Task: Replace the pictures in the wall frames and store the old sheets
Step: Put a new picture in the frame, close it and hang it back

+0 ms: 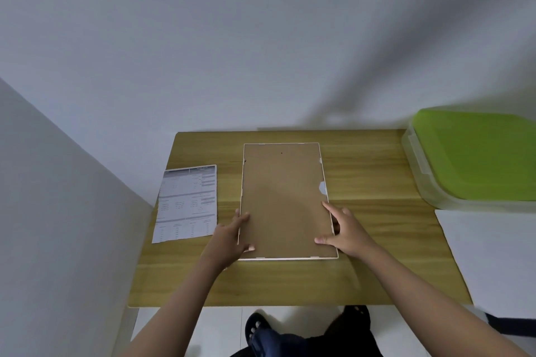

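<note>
A white picture frame (285, 182) lies face down on the wooden table (362, 240), its brown backing board facing up. My left hand (229, 238) grips the frame's lower left edge, thumb on the backing and fingers along the rim. My right hand (343, 230) holds the lower right edge the same way, thumb on the board and index finger stretched along the rim. A printed sheet (187, 203) with tables lies flat on the table left of the frame.
A clear plastic box with a green lid (475, 156) stands at the table's far right. A white surface (493, 258) lies in front of it. Walls close in behind and on the left. My feet stand on white floor below the table's front edge.
</note>
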